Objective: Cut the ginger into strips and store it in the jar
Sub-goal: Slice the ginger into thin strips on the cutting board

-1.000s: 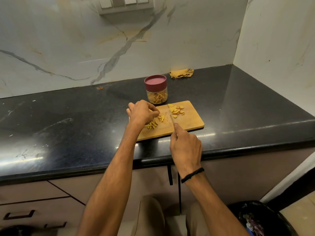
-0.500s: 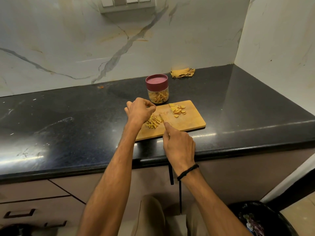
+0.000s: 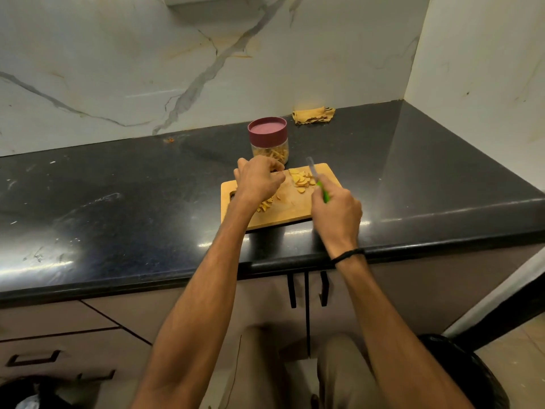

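Two hands work at a board (image 3: 295, 209) on a dark counter (image 3: 118, 208), mid frame.

Low right sits a black bin (image 3: 472, 376). The right hand (image 3: 336, 214) grips a knife (image 3: 317, 180) by its green handle, and the blade points up and away over ginger slices (image 3: 300, 180). The left hand (image 3: 256, 181) has curled fingers above the board's far left. I cannot tell if it holds anything. Ginger strips (image 3: 265, 205) lie just under its wrist. Just behind the board stands the jar (image 3: 268, 150) with strips inside and its red lid (image 3: 267, 129) on. A yellow cloth (image 3: 314, 115) lies farther back, by the wall.
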`<state>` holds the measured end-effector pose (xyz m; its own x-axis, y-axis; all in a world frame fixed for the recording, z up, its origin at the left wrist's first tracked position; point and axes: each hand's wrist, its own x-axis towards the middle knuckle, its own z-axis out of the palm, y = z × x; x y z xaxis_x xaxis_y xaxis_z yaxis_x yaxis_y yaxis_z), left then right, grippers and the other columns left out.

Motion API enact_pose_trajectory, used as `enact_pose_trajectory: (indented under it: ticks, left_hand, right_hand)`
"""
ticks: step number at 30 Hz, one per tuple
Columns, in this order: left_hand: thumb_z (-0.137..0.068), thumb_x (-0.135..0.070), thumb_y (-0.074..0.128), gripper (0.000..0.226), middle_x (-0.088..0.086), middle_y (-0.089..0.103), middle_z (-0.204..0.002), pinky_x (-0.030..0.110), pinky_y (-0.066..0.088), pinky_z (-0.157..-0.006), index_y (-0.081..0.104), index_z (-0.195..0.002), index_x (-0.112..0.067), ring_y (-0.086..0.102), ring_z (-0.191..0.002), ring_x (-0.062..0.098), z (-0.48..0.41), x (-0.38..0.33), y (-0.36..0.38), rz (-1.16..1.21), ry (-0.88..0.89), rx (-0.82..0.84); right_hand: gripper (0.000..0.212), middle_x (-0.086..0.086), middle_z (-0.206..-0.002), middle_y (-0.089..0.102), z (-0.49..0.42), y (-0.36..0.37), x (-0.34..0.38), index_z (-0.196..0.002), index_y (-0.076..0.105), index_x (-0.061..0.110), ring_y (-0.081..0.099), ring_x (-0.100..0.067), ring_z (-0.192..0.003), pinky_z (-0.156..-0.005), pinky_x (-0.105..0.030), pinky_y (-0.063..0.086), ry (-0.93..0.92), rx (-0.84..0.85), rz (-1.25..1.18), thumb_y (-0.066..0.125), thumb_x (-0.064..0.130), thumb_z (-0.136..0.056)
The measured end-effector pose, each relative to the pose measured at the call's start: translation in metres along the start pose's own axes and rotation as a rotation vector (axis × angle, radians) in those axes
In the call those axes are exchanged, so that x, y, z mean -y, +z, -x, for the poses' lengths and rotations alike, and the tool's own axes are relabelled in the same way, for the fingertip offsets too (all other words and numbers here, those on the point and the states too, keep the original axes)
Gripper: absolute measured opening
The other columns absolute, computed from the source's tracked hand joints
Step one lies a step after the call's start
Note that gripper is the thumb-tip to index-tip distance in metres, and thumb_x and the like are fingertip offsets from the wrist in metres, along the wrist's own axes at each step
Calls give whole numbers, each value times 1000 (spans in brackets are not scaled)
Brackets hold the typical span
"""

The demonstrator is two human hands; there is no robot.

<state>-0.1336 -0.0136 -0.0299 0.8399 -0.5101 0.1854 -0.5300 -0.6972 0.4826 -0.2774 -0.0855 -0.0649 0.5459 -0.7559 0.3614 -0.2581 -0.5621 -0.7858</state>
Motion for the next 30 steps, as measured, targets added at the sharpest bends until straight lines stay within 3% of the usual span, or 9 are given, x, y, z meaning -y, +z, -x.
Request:
enact_pose_trajectory:
  ticks: [5,8,11,14,20,25,30]
  left_hand:
    - [-90,-49,68,40,4,55,-132,39,27,-90,64,-127,-34,36,-120,28,-1,-9,12,-107,39,135]
    - [-87,-52,70,45,5,52,-134,42,29,-95,62,-129,-37,36,-122,30,-3,-12,15,-159,49,159]
    - [-87,-53,70,42,3,52,-132,39,25,-89,62,-126,-40,36,-121,29,-4,-13,16,-185,73,148]
    - [-85,-54,71,38,2,52,-129,40,25,-89,63,-119,-40,36,-120,27,-5,-14,15,-193,80,130]
    - [-84,-53,73,35,1,54,-127,37,24,-86,63,-113,-35,37,-119,25,-5,-6,14,-149,13,71]
    - [-89,-44,71,34,5,55,-129,40,30,-95,64,-120,-32,38,-122,28,-4,-5,10,-133,-44,23]
    - [-88,-47,71,43,5,54,-133,37,26,-89,62,-129,-37,36,-122,29,-4,-14,14,-105,8,95]
  right_hand:
    - [34,-3,-112,71,-21,-10,-13,-130,61,17,55,-9,-83,-70,-18,43,157,-69,-118,52,22,-98]
    - [34,-3,-109,71,-19,-8,-14,-130,61,17,57,-11,-80,-67,-21,48,147,-64,-143,53,23,-98]
    - [34,-3,-103,72,-19,-6,-15,-130,61,17,62,-15,-78,-66,-29,54,150,-56,-166,53,24,-98]
    - [34,-1,-101,72,-19,-5,-17,-130,61,17,60,-12,-74,-57,-20,47,139,-50,-148,53,24,-98]
    - [33,-2,-100,73,-18,-2,-20,-130,60,19,55,-6,-66,-50,-13,37,130,-50,-143,52,25,-99]
    - [34,-3,-98,73,-17,-2,-20,-131,60,20,49,-4,-63,-48,-11,31,130,-41,-129,51,25,-99]
    - [34,0,-91,71,-18,-1,-22,-131,60,22,50,-4,-60,-48,-12,32,132,-52,-120,51,26,-99]
